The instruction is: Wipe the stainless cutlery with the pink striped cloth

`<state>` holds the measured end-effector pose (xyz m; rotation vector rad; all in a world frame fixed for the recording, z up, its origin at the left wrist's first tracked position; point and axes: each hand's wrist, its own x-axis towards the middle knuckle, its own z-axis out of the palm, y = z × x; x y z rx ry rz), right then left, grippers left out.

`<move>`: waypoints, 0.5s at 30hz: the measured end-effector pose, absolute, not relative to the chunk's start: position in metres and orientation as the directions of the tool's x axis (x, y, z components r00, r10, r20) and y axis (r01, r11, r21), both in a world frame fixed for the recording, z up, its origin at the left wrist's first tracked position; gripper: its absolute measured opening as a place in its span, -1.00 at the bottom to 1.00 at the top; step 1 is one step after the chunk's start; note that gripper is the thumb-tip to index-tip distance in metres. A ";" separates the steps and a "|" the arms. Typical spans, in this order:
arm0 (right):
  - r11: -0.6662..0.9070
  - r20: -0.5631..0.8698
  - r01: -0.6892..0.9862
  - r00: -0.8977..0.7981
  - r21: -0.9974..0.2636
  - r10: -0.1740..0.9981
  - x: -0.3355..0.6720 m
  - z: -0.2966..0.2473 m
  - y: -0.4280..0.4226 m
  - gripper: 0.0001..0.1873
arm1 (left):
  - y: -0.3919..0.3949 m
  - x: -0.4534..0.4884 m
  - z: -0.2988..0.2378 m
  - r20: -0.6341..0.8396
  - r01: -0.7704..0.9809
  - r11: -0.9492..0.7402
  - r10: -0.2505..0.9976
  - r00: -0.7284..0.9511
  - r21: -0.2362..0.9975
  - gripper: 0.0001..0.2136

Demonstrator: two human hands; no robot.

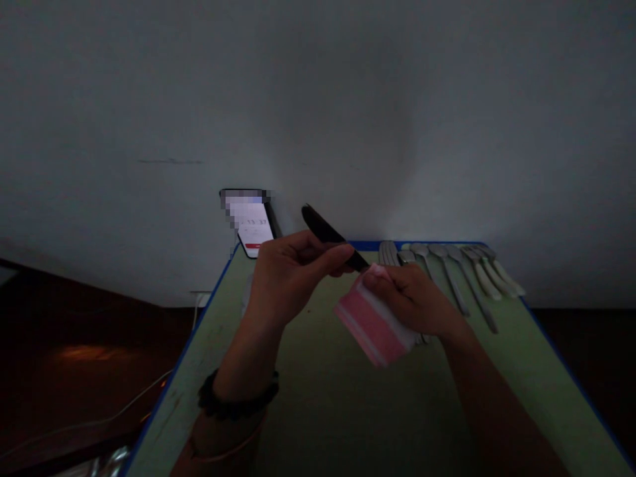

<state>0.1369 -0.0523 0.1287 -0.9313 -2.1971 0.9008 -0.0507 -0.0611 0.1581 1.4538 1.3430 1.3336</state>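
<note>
Above the table, a dark table knife [324, 226] slants up to the left, held between the thumb and fingers of my left hand [293, 275]. My right hand [410, 295] is closed around a pink and white striped cloth [375, 322], which wraps the lower end of the knife. That end is hidden inside the cloth and fingers. Behind my right hand lie several forks [388, 252] and spoons [450, 265], partly covered by it. Further right are pieces of cutlery with pale handles [489, 275].
A lit phone [254, 225] leans on the wall [318, 119] at the table's back left corner. The pale green table [308, 397] has a blue edge. A white cable [132, 401] runs at the left side. Something pale is partly hidden behind my left wrist.
</note>
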 end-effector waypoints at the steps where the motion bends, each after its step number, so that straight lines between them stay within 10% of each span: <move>1: 0.531 0.233 0.392 -0.595 -0.751 0.769 0.138 0.128 -0.051 -0.63 | -0.060 -0.052 0.158 0.202 0.202 -0.177 0.973 -0.110 0.963 -0.90; 15: 0.534 0.093 0.459 -0.691 -0.710 0.717 0.148 0.125 -0.044 -0.61 | -0.048 -0.079 0.153 0.272 -0.111 -0.325 0.901 -0.338 0.939 -0.86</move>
